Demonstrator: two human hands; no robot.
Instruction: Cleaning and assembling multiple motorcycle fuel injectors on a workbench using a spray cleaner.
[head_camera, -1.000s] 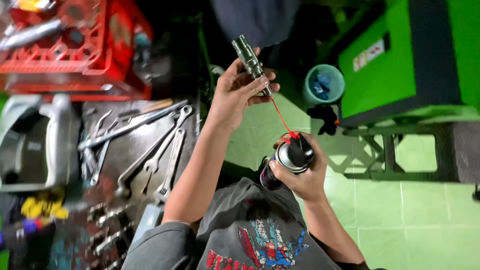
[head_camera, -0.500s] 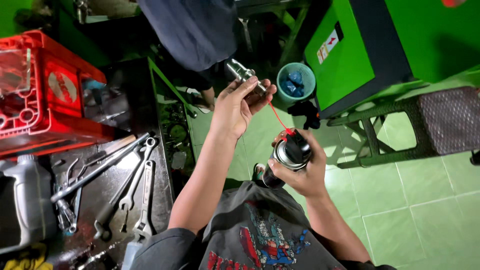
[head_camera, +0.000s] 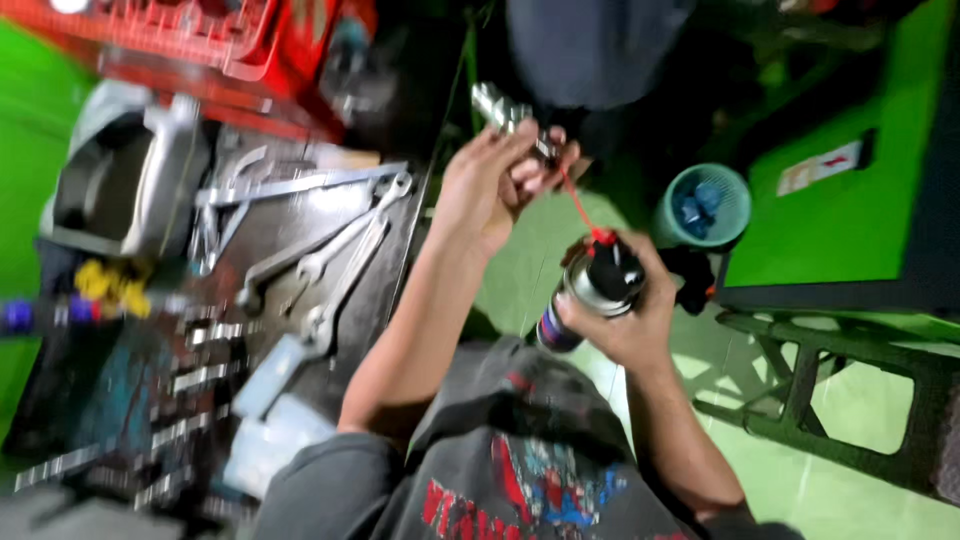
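A small metal part (head_camera: 510, 115), cylindrical and silvery, is held up near the top centre of the view, pinched in the left hand (head_camera: 490, 190); the fingers (head_camera: 535, 165) are clamped together on its lower end, which they hide, so only the upper stub shows, and motion blur smears its detail; just below and to the right, the right hand (head_camera: 625, 320) is wrapped tight around an aerosol spray can (head_camera: 590, 290), dark-topped with a silver body, tilted so its top faces the camera; a thin red straw (head_camera: 580, 212) runs from the can's nozzle up to the part, its tip lost among the left fingers, so whether it touches the metal cannot be told; both forearms rise from the bottom edge, above a dark grey printed shirt (head_camera: 520, 470) cut off by the frame; to the left lies a dark desk (head_camera: 290, 230) carrying several long spanners (head_camera: 330, 250) side by side, with smaller metal pieces blurred beyond recognition lower left; a grey moulded case (head_camera: 125, 185) sits at the desk's far left, and a red plastic crate (head_camera: 215, 40) is cropped by the top edge; right of the hands, a teal cup (head_camera: 705, 205) holds bluish bits too soft to identify; beyond it stands a green cabinet (head_camera: 850, 190), cut off at right; a green stool frame (head_camera: 830, 370) rests on pale green floor tiles.
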